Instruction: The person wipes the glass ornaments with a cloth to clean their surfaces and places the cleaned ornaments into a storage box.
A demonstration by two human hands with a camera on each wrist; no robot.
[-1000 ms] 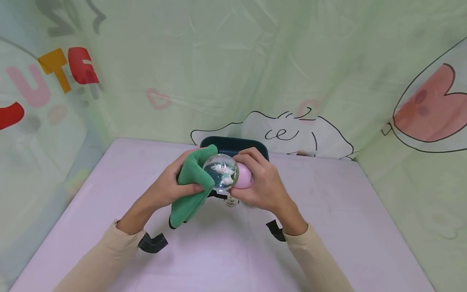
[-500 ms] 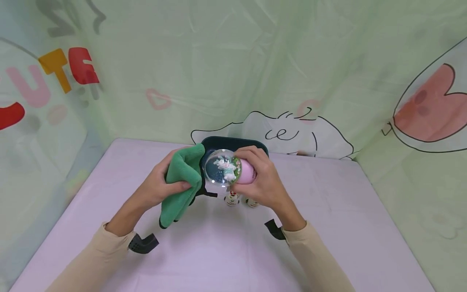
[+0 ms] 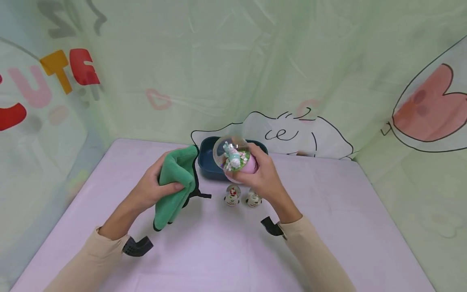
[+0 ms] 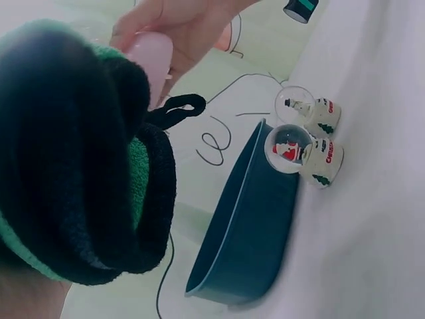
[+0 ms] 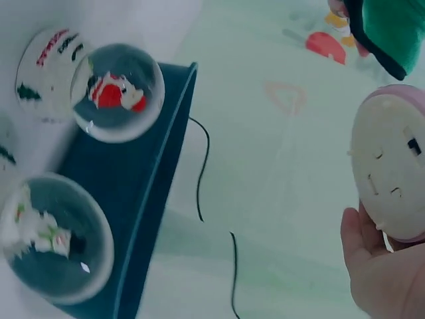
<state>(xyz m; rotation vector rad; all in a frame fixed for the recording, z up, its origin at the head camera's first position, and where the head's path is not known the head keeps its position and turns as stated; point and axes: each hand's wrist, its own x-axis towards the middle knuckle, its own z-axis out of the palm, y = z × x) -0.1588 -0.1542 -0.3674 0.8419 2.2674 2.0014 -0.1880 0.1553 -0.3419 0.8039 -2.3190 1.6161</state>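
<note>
My right hand (image 3: pixel 260 170) grips a snow globe (image 3: pixel 233 156) by its pink base, with the clear ball tilted up and to the left. Inside the ball show a pale figure and small flowers on green. The right wrist view catches the globe's white underside (image 5: pixel 392 166). To the left, my left hand (image 3: pixel 151 188) holds a folded green cloth (image 3: pixel 176 174) with black edging, thumb on its front. Cloth and globe are apart. In the left wrist view the cloth's dark edging (image 4: pixel 73 166) covers most of the left side and hides the fingers.
A dark blue bin (image 3: pixel 209 162) stands at the back of the table, partly behind the globe. In front of it stand two small Christmas snow globes, one with a Santa figure (image 3: pixel 232 195) and one with a white figure (image 3: pixel 253 198). A printed curtain (image 3: pixel 164 73) hangs behind.
The cloth has come away from the globe as my left hand moved left. My right hand has turned the globe, its ball now tipped upward. The small globes have come into fuller view.
</note>
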